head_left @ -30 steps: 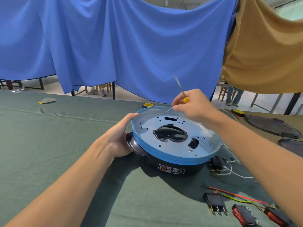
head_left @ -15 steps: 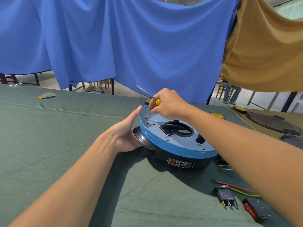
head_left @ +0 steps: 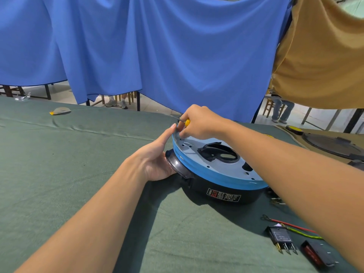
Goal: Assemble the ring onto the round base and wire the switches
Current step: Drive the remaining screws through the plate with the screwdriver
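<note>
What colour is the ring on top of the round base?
Bright blue ring, clearest in the head view.

A wide blue cloth curtain fills the upper frame, with a mustard-brown cloth at upper right. Below lies the green cloth-covered bench. Pale floor and a wooden chair show beyond.

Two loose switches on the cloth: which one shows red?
The right switch, nearest the corner: red along its side. The left switch is black, metal prongs toward the camera.
</note>
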